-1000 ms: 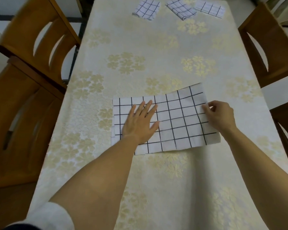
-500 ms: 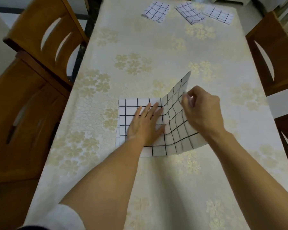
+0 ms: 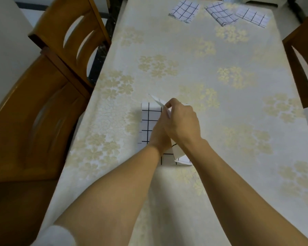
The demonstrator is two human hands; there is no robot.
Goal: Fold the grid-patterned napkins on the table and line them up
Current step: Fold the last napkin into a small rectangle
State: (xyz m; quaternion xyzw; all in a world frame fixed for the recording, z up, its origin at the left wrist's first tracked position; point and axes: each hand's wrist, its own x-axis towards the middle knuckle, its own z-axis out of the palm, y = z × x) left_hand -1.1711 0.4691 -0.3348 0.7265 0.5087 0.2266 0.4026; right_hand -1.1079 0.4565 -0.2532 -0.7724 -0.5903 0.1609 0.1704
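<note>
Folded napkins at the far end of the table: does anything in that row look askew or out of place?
Yes. The middle napkin lies turned diagonally, out of line with the left napkin and the right napkin, and its corner seems to touch the right one, so the row is uneven. Nothing looks spilled or damaged.

Home dining room, viewed from head height. Long desk (image 3: pixel 112 57) under cream tablecloth (image 3: pixel 194 50) printed with pale gold blossom clusters. Wooden dining chairs with curved, open-slat backs along both sides: far left chair (image 3: pixel 66 32), near left chair (image 3: pixel 34 121), right chair (image 3: pixel 302 59). Grid-patterned cloth napkins folded small in row at far end of desk: left napkin (image 3: pixel 184 10), middle napkin (image 3: pixel 220 14), right napkin (image 3: pixel 252 16). Pale floor (image 3: pixel 5 50) beside left chairs. Table linen, matching seats mark household setting.
</note>
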